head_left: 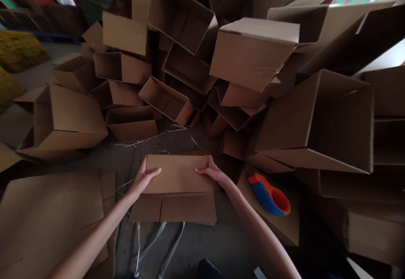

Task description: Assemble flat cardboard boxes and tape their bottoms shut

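A small brown cardboard box (177,175) is held in front of me, one side facing up. My left hand (144,178) grips its left end, thumb on the upper face and fingers over the far edge. At the opposite end my right hand (210,170) holds it the same way. Below the box lie flat cardboard sheets (186,208) on the floor, partly covered by it. To the right, an orange and blue tape dispenser (268,194) rests on a piece of cardboard (289,224), apart from my right hand.
Many open cardboard boxes (182,17) are heaped ahead and to the right. A large box (316,123) stands near my right arm. Stacked flat cardboard (50,215) lies at left. Loose white straps (172,249) trail over the floor. Yellow bundles (22,51) sit far left.
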A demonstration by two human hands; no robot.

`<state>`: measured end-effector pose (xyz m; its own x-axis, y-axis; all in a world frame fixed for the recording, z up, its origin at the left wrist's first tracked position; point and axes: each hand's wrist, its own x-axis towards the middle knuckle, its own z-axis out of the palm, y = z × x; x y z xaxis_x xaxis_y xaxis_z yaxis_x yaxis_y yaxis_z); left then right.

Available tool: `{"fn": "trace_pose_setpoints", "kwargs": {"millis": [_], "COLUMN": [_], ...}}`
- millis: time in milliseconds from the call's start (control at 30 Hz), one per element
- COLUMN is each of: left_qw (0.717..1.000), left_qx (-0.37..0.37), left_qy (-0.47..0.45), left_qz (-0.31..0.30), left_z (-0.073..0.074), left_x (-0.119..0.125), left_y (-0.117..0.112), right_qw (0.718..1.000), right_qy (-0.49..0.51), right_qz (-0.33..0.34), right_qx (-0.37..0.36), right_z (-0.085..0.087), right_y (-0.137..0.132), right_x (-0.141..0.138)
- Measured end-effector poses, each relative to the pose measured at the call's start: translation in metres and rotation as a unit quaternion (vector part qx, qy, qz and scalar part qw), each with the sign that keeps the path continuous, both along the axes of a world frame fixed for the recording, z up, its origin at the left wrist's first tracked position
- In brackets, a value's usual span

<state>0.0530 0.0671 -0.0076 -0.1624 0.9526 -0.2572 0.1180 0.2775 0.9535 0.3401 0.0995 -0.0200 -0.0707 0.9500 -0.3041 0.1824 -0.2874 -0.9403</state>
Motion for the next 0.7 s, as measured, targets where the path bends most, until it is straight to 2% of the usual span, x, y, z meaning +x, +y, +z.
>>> {"fn": "trace_pose_setpoints", "kwargs": {"millis": [133, 300, 433, 500, 567, 633, 700], "left_qw": [1.0, 1.0, 0.999, 0.999, 0.999, 0.999, 0.999], "left_qx": [0.01, 0.0, -0.017, -0.014, -0.017, -0.02, -0.019], "left_qy": [0.01, 0.009, 0.035, 0.048, 0.047, 0.04, 0.034], "left_qz": [-0.004, 0.004, -0.001, -0.006, -0.014, -0.019, -0.015], "left_z": [0.001, -0.001, -0.006, -0.008, -0.009, -0.007, -0.006], "left_x": [0.0, -0.001, -0.005, -0.007, -0.009, -0.008, -0.007], "left_y": [0.001, 0.002, 0.004, 0.004, 0.004, 0.004, 0.002], "right_qw": [0.999, 0.997, 0.987, 0.972, 0.956, 0.941, 0.918], "right_qy": [0.02, 0.036, -0.061, -0.135, -0.201, -0.271, -0.366], "right_qz": [-0.012, -0.052, -0.063, -0.056, -0.053, -0.048, -0.044], "right_qx": [0.033, 0.053, 0.137, 0.184, 0.205, 0.196, 0.146], "right_z": [-0.003, -0.017, -0.026, -0.022, -0.01, 0.006, 0.021], "right_y": [-0.006, -0.015, -0.024, -0.029, -0.035, -0.042, -0.05], "right_x": [-0.002, -0.008, -0.004, 0.006, 0.022, 0.046, 0.076]}}
